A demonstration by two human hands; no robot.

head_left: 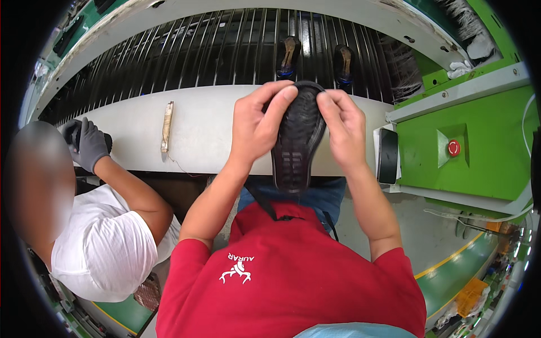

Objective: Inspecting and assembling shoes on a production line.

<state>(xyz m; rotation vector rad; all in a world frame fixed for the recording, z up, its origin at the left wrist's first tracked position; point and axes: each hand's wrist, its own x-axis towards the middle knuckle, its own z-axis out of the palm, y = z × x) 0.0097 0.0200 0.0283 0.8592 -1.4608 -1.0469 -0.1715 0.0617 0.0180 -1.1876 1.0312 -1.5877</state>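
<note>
A black shoe sole (pixel 299 132) is held up before me, its wide end away from me and its narrow end toward my body. My left hand (pixel 260 119) is closed on the left rim near the wide end, the thumb lying along the edge. On the opposite rim, my right hand (pixel 341 121) pinches the sole between thumb and bent fingers. The sole's recessed face, with ridges and grooves, is turned toward me. Its other face is hidden.
A white worktop (pixel 200 124) carries a tape-wrapped tool (pixel 167 128). Beyond are metal rollers with two shoes (pixel 289 55) (pixel 342 63). At right stand a phone (pixel 387 156) and a green machine (pixel 445 174) with a red button (pixel 454 148). A co-worker's gloved hand (pixel 92 147) holds something black.
</note>
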